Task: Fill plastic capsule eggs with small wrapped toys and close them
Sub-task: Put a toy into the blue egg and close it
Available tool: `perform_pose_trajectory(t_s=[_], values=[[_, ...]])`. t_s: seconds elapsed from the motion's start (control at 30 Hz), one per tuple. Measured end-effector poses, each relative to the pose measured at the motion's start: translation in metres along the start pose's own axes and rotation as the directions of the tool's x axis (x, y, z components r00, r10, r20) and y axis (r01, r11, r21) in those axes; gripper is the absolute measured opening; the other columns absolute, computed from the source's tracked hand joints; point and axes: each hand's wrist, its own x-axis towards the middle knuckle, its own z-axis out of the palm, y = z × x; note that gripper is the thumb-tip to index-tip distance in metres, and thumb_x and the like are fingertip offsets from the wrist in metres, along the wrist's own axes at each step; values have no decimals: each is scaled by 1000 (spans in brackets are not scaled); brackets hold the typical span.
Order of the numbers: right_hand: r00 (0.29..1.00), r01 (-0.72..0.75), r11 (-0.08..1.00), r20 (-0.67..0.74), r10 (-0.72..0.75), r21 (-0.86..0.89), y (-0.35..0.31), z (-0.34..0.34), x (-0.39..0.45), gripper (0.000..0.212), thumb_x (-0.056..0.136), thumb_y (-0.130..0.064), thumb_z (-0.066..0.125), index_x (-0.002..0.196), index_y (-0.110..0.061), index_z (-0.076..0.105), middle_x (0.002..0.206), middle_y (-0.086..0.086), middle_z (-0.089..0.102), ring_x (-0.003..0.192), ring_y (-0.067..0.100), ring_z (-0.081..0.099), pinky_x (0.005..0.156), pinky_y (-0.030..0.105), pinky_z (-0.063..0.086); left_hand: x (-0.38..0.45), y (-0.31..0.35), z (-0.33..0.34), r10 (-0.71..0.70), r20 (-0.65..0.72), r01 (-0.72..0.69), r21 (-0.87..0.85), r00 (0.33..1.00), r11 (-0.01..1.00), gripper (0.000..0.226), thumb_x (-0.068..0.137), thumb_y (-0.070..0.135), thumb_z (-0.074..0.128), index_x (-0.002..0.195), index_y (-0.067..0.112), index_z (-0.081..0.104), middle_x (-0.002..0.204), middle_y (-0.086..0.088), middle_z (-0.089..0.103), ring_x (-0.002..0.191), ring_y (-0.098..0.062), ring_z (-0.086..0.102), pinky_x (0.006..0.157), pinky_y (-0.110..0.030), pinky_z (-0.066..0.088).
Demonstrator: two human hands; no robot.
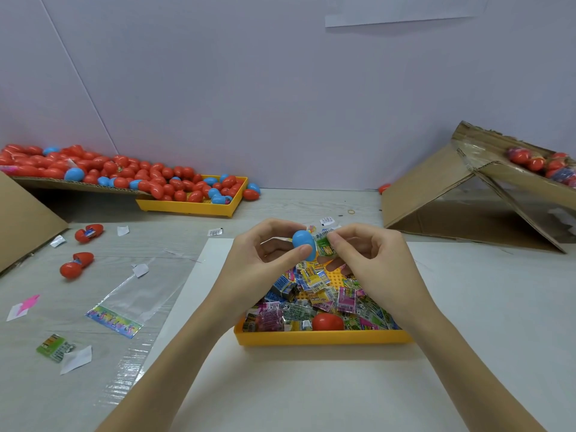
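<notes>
Above the yellow tray [322,338], our left hand [268,254] grips the blue egg half [303,244]; our right hand [364,254] pinches the green toy packet [324,246] touching its right side.

Near tray [321,337] sits centre, on a sheet [311,385], with wrapped toys [314,294] and one egg [327,321] in it. Both hands above it: left hand [265,254] holds an egg half [304,244], right hand [367,254] a packet [324,246] just beside. Far left, a second tray [187,207] of eggs under a cardboard ramp [78,183]. Two eggs [88,233], seemingly open, lie left. Far right, a cardboard box [436,194].
</notes>
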Motion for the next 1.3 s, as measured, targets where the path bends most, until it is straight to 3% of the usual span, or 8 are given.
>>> perform_pose_trajectory(t_s=[0.53, 0.83, 1.13, 1.3], values=[[996, 48, 991, -65, -56, -124, 0, 3, -4, 9, 92, -22, 77, 101, -22, 78, 82, -7, 78, 76, 6, 75, 70, 22, 60, 0, -3, 0, 57, -7, -57, -9, 998, 998, 38, 78, 36, 83, 112, 28, 70, 107, 14, 75, 96, -10, 74, 78, -15, 57], [999, 42, 994, -20, -44, -98, 0, 5, -4, 7, 92, -20, 77, 99, -21, 77, 81, -6, 78, 75, 9, 76, 71, 27, 62, 0, -2, 1, 123, -16, -123, -19, 992, 992, 38, 80, 30, 82, 115, 27, 70, 108, 11, 75, 101, -14, 74, 82, -19, 58], [1000, 8, 1000, 27, -8, -24, -1, 6, -5, 11, 92, -25, 77, 102, -19, 77, 86, -3, 79, 80, 14, 77, 70, 28, 61, 0, -2, 3, 236, -26, -236, 19, 971, 972, 33, 81, 26, 81, 112, 26, 70, 111, 12, 74, 104, -16, 74, 83, -21, 59], [988, -148, 981, 57, 142, 127, -3, 6, -6, 14, 92, -28, 76, 104, -20, 77, 90, -2, 80, 86, 15, 78, 70, 25, 61, -1, -4, 4, 294, -2, -293, 73, 956, 953, 43, 79, 26, 83, 119, 28, 69, 116, 9, 73, 109, -18, 72, 87, -23, 60]])
